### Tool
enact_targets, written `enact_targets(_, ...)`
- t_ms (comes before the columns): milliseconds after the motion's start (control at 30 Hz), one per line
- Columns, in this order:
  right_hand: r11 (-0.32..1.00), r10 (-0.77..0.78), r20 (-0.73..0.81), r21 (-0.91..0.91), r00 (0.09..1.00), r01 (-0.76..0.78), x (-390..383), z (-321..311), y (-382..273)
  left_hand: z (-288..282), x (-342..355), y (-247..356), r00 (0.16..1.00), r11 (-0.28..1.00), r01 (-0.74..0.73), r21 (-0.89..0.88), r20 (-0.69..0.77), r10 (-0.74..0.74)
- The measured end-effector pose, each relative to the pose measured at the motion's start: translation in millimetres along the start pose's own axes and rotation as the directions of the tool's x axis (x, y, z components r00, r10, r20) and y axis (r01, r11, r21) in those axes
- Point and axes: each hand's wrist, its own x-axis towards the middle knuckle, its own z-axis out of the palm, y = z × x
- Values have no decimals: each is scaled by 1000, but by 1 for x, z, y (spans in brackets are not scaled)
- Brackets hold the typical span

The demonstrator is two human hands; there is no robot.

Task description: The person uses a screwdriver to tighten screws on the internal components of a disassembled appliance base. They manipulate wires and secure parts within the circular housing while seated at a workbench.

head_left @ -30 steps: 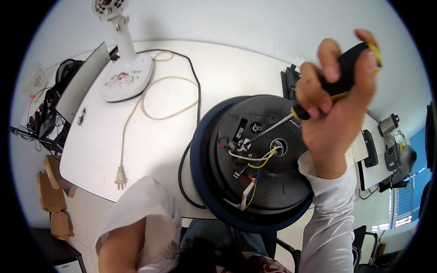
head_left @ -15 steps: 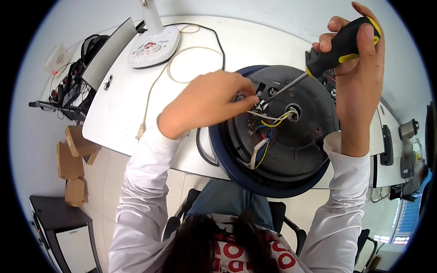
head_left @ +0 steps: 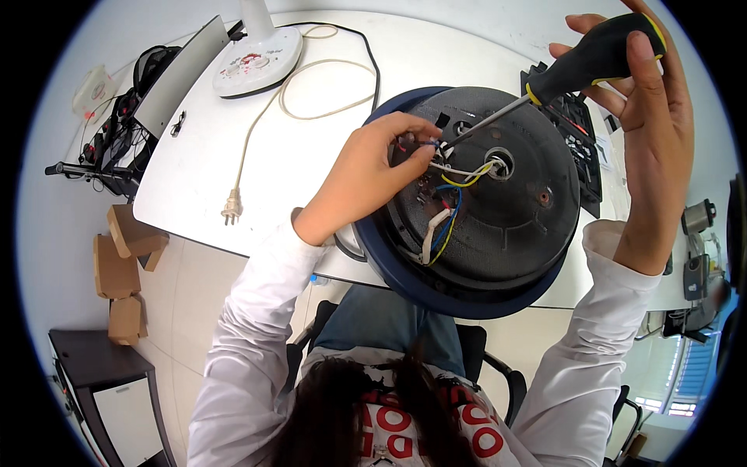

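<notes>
The round dark base of an appliance lies upturned in a blue shell, with white, yellow, blue and red wires around a central hole. My right hand grips a black and yellow screwdriver, its shaft slanting down-left into a small terminal area left of the hole. My left hand rests at that same spot, thumb and fingertips pinched on small wires beside the screwdriver tip; the exact point of contact is partly hidden.
A white fan base and a beige cord with plug lie on the white desk. A black tool case sits behind the appliance. Cardboard boxes and a dark cabinet stand at left, a chair below.
My left hand has come from out of sight onto the wires beside the screwdriver tip. My right hand still holds the screwdriver at the terminals. The view has shifted, moving the desk contents upward.
</notes>
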Motion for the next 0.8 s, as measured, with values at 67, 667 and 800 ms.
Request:
enact_targets(67, 998, -45, 9, -49, 999, 46, -1, 1, -1, 1, 0, -3, 1000, 998, 20, -58, -23, -21)
enact_targets(667, 990, -101, -53, 90, 994, 105, 0, -2, 12, 5, 0, -3, 981, 981, -107, 159, -141, 130)
enact_targets(800, 985, -150, -81, 69, 985, 156, 4, -1, 19, 5, -1, -4, 980, 984, -108, 140, -154, 129)
